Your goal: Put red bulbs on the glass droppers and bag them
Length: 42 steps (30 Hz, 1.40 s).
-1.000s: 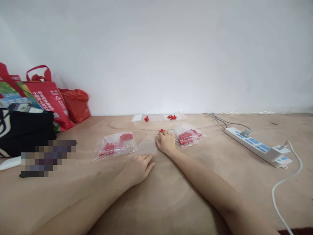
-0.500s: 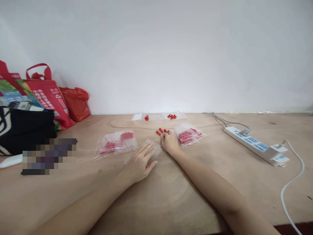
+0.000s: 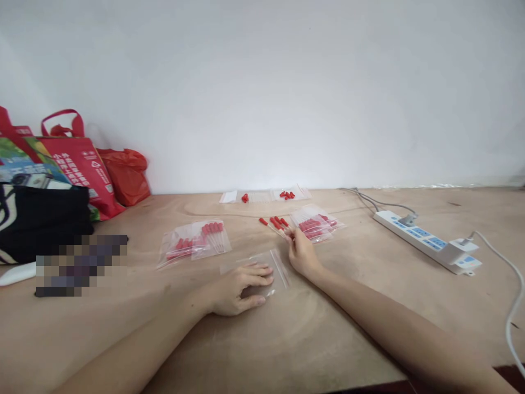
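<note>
My left hand [image 3: 246,289] lies flat, fingers stretched out, on a clear zip-lock bag [image 3: 280,268] on the table. To its right, my right hand [image 3: 304,255] pinches the thin clear stems of several droppers [image 3: 275,223]. Their red bulbs fan out away from me; the stem ends are hidden by my fingers. Just beyond that hand is a clear bag of red-bulbed droppers [image 3: 314,225]. More bagged droppers [image 3: 213,229] lie left of centre, in overlapping clear bags.
By the wall lie a bag with loose red bulbs [image 3: 287,195] and a bag of clear stems [image 3: 260,196]. A white power strip [image 3: 422,241] with cables is at right. Shopping bags [image 3: 82,169], a black cloth bag [image 3: 45,219] and a blurred-out object [image 3: 82,268] are at left.
My right hand has drawn back and to the right with the droppers, whose stems now show. My left hand has come nearer, and the zip-lock bag under it has turned and shifted right.
</note>
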{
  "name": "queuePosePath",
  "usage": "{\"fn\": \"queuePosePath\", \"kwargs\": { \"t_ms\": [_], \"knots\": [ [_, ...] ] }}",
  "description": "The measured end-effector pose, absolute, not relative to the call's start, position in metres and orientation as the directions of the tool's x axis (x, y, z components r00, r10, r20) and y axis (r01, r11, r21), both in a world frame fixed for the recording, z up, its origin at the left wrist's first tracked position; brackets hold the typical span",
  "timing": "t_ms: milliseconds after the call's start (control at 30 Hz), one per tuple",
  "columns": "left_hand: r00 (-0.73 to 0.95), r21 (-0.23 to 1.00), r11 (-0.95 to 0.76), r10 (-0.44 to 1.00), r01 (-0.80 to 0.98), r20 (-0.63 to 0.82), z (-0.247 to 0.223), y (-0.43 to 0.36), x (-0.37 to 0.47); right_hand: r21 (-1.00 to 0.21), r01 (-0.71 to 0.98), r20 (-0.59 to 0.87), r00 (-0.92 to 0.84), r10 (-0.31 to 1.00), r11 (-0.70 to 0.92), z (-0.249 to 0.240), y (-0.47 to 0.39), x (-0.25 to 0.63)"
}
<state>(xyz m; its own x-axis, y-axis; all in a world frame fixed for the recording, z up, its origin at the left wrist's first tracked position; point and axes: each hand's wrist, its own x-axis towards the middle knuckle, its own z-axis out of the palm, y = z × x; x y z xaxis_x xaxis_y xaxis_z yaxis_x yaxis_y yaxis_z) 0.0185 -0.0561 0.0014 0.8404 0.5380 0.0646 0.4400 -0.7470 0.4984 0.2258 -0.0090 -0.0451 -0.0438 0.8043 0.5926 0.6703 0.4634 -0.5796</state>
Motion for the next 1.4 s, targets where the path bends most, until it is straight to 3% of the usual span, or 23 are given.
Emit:
{"fn": "queuePosePath", "kwargs": {
  "t_ms": [67, 167, 267, 367, 500, 1133, 1400],
  "knots": [
    [0.845, 0.547, -0.733, 0.528, 0.405, 0.082, -0.001, -0.058, 0.022, -0.652, 0.549, 0.616, -0.019, 0.788, 0.522, -0.048, -0.023, 0.24],
    [0.81, 0.574, -0.711, 0.571, 0.406, 0.133, -0.008, -0.059, 0.026, -0.806, 0.346, 0.522, 0.032, 0.852, 0.481, -0.045, -0.039, 0.255],
    [0.751, 0.503, -0.697, 0.647, 0.512, 0.131, -0.014, -0.059, 0.028, -0.928, 0.114, 0.362, 0.053, 0.931, 0.354, -0.038, -0.046, 0.26],
    [0.711, 0.418, -0.674, 0.698, 0.609, 0.09, -0.017, -0.058, 0.028, -0.973, -0.014, 0.228, 0.034, 0.973, 0.228, -0.034, -0.046, 0.257],
    [0.717, 0.384, -0.681, 0.694, 0.623, 0.066, -0.016, -0.057, 0.028, -0.985, -0.044, 0.167, 0.01, 0.986, 0.168, -0.035, -0.044, 0.252],
    [0.675, 0.465, -0.641, 0.728, 0.611, 0.117, -0.014, -0.056, 0.031, -0.966, -0.046, 0.255, -0.037, 0.966, 0.254, -0.044, -0.041, 0.247],
    [0.676, 0.445, -0.649, 0.727, 0.617, 0.123, -0.014, -0.056, 0.032, -0.968, -0.018, 0.252, -0.033, 0.967, 0.252, -0.044, -0.041, 0.248]
  ]
}}
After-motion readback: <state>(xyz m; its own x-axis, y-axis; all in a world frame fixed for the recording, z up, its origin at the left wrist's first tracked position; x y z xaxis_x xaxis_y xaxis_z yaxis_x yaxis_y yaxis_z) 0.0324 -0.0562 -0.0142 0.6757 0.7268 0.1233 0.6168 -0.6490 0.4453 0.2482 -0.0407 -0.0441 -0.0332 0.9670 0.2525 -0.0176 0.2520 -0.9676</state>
